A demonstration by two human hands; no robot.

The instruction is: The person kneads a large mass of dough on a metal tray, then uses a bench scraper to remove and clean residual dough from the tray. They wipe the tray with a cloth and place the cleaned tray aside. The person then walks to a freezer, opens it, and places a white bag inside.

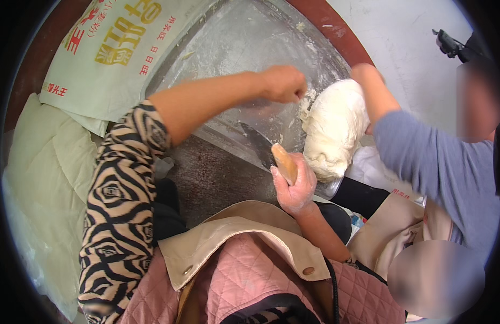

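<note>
My left hand (285,83) is closed in a fist over the floury metal tray (217,51); whatever is in its fingers, if anything, is hidden. In front of me, my floury right hand (298,189) grips a knife (285,162) by its wooden handle. The dark blade slants up and left over the tray's near edge. Just right of the tray's middle lies a big, smooth lump of white dough (336,124), with sticky scraps along its left side. Another person's hand (366,73) is at the dough's far right side.
A co-worker in a blue-grey sleeve (423,151) reaches in from the right. A printed white sack (115,59) covers the tray's left side. Pale cloth padding (50,178) lies at far left. A reddish rim (336,29) runs behind the tray.
</note>
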